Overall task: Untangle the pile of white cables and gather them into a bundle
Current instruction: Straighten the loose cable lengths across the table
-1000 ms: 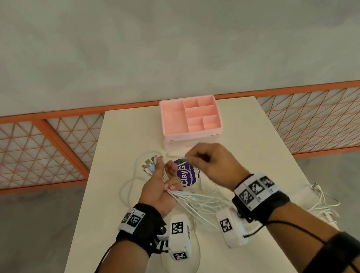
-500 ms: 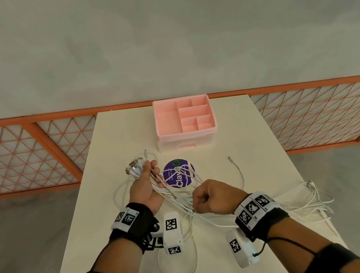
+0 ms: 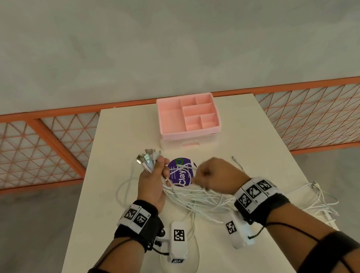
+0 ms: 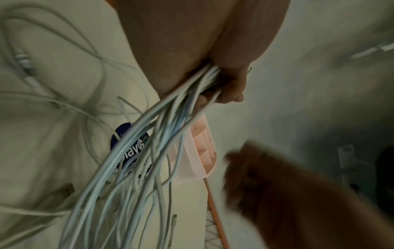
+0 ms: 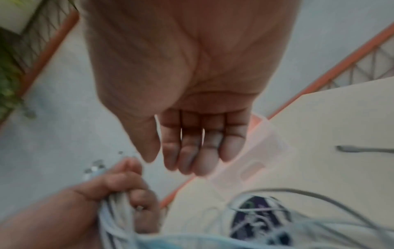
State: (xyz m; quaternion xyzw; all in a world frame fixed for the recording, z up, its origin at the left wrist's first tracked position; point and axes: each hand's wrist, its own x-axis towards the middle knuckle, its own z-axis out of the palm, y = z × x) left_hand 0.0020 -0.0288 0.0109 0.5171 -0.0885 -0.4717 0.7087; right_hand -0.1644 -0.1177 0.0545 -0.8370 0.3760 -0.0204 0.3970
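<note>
Left hand point(image 3: 152, 185) grips white cables point(image 3: 198, 200); right hand point(image 3: 218, 175) empty, fingers relaxed.

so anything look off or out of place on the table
Some cables trail over the table's right edge, away from the bunch the left hand grips. Nothing looks damaged or spilled.

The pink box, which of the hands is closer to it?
Left. The left hand, gripping the cables, sits just short of the pink box; the right hand is a bit further back.
</note>
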